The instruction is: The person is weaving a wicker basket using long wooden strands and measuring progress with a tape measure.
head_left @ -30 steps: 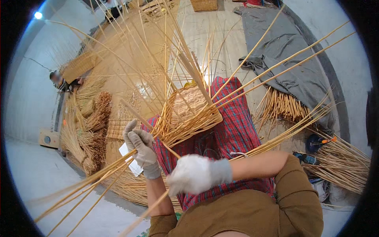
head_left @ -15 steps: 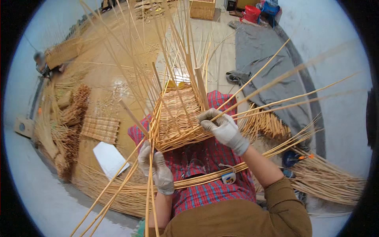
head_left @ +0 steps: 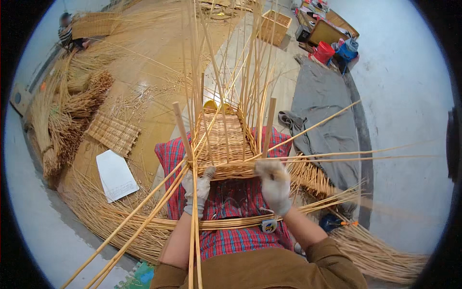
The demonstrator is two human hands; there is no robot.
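A half-woven wicker basket [head_left: 225,139] rests on the red plaid cloth over my lap. Wooden stakes [head_left: 180,129] and many thin willow rods rise from its sides. My left hand [head_left: 197,191], white-gloved, is closed on the basket's near left corner, its thumb against the near edge. Long willow rods [head_left: 130,216] pass over that hand and down toward my body. At the near right corner, my gloved right hand [head_left: 274,185] is closed around a willow rod, its fingers blurred by motion. Other loose rods [head_left: 346,154] stick out to the right from this corner.
A bundle of rods [head_left: 231,223] lies across my lap beside a tape measure [head_left: 269,225]. Rod piles [head_left: 380,250] flank me. White paper [head_left: 116,176] and a woven panel [head_left: 114,133] lie left, grey cloth [head_left: 327,120] right. Another person [head_left: 67,32] sits far left.
The view has shifted, and the basket now sits straighter before me. My right hand has moved lower beside the near right corner; my left hand has come up against the near left corner.
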